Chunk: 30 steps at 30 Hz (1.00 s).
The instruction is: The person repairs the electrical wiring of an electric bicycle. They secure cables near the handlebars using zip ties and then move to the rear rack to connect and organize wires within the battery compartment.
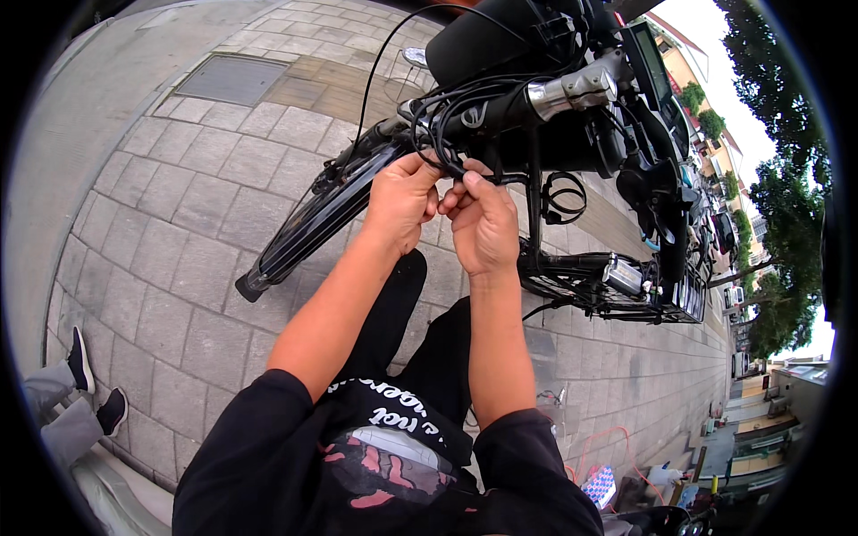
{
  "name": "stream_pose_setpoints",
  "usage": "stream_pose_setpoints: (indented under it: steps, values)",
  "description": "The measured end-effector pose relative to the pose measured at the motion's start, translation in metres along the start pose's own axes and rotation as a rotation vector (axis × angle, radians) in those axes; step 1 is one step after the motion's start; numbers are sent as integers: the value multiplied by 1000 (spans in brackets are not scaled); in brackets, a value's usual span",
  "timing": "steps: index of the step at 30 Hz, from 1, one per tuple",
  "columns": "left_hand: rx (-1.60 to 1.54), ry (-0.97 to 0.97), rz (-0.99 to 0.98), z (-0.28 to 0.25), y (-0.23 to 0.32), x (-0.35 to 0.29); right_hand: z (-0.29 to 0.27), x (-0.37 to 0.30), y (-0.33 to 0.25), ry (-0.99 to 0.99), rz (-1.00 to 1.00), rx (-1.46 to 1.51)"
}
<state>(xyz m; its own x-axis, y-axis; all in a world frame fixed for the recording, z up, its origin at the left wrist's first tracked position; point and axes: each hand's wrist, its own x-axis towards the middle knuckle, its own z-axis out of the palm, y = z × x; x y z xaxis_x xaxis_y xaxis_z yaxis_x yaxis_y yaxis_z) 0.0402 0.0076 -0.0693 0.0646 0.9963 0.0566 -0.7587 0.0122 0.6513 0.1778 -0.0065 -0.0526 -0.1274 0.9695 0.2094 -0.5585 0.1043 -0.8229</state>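
Both my hands are raised to the front of a black electric bicycle (500,118), at the cables below its handlebar. My left hand (399,198) is closed in a pinch on a thin black cable (441,134) that loops down from the bundle. Close beside it, my right hand (483,221) pinches a thicker black piece of the same cabling between thumb and fingers. The fingertips nearly meet, and they partly hide what lies between them. Just left of my hands is the front wheel under its black mudguard (308,223).
A silver stem (572,94) and a black front bag (478,40) stand above my hands. Grey paving (170,255) surrounds the bicycle, with a metal cover plate (231,79) set in it. Another person's shoes (112,411) are at the left. An orange cord (626,438) lies at lower right.
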Motion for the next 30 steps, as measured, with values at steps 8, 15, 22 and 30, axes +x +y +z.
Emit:
stream_pose_setpoints:
  steps: [8, 15, 22, 30]
  values:
    - [-257, -476, -133, -19, 17, 4, 13, -7, -13, 136, 56, -198]
    - [-427, -528, -184, -17, -7, 9, 60, -35, -49, 312, -134, -1443]
    - [-465, -504, -267, -16, -10, 14, 84, -8, -55, 62, -421, -1864]
    - [-109, -341, -115, -15, 9, 12, 80, 6, -48, 132, -358, -1673]
